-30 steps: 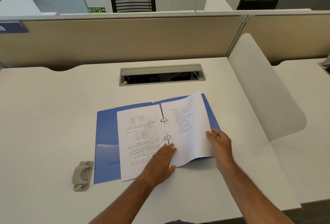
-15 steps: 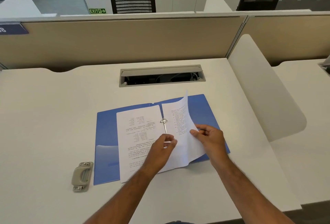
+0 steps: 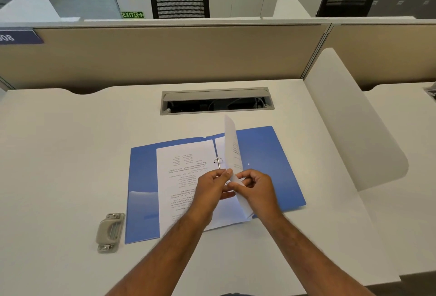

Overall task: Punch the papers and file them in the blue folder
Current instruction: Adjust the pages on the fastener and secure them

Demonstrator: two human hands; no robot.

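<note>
The blue folder (image 3: 266, 154) lies open on the white desk, its metal rings (image 3: 218, 161) at the spine. A printed sheet (image 3: 181, 173) lies flat on the left half. A second printed sheet (image 3: 232, 154) stands nearly upright over the spine, pinched at its lower edge between my left hand (image 3: 212, 186) and my right hand (image 3: 256, 188). The two hands meet just below the upper ring and hide the lower ring.
A grey hole punch (image 3: 109, 232) sits on the desk left of the folder. An open cable tray (image 3: 217, 101) is set into the desk behind it. A beige partition (image 3: 165, 55) stands at the back, and a white divider (image 3: 354, 121) rises on the right.
The right-hand sheet went from lying flat to standing nearly upright over the spine. My right hand moved left with it, and my left hand lifted off the paper to pinch the sheet's edge.
</note>
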